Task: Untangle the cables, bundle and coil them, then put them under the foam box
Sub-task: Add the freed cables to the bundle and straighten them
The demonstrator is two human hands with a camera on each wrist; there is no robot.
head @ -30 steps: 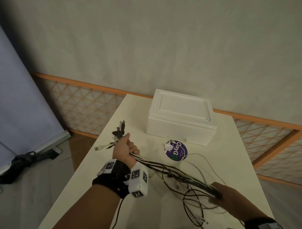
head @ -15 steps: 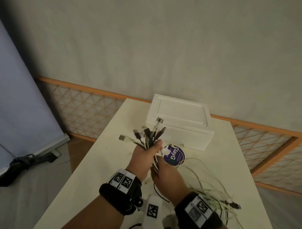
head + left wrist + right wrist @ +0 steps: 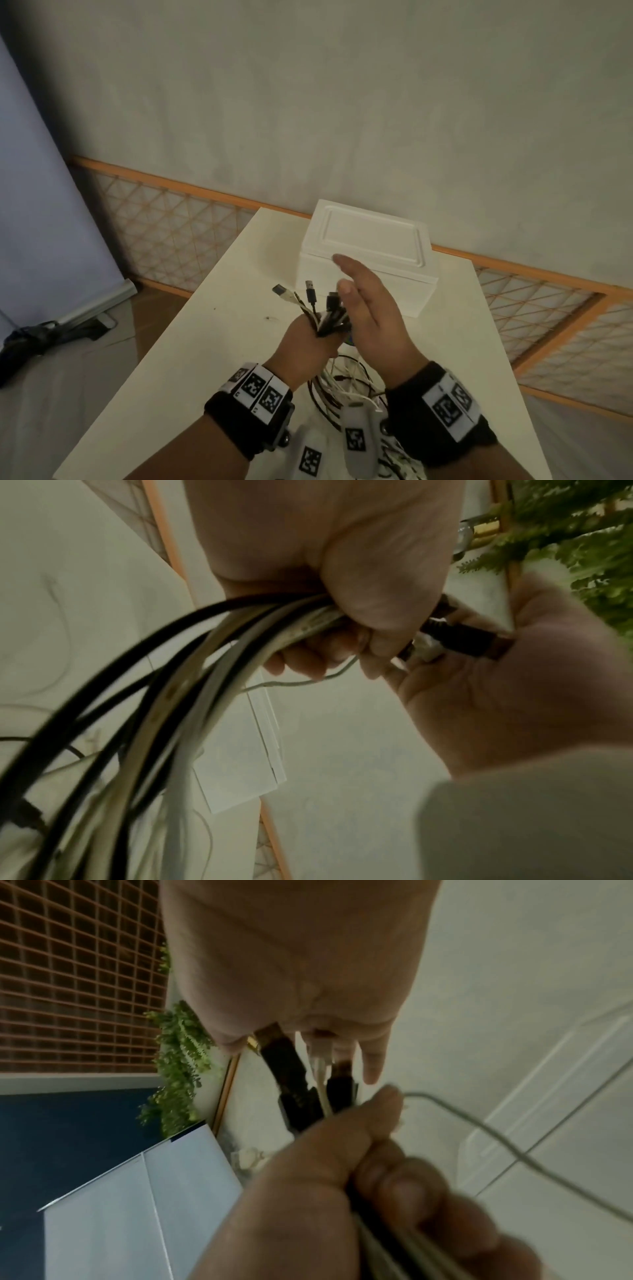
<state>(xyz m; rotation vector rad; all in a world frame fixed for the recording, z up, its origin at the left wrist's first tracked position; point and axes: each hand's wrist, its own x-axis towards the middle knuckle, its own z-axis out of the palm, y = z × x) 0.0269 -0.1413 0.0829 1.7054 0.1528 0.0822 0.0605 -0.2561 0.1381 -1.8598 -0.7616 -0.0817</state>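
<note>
Gripping the cables (image 3: 325, 317) in a fist, the left hand (image 3: 303, 346) holds the bundle above the white table (image 3: 219, 308), with the plug ends fanning out toward the far side. Loose black and white loops hang down from the fist to the table. Just right of it, the right hand (image 3: 371, 308) is open, fingers straight, its palm against the plug ends. Farther off stands the foam box (image 3: 373, 236), closed, apart from the cables.
</note>
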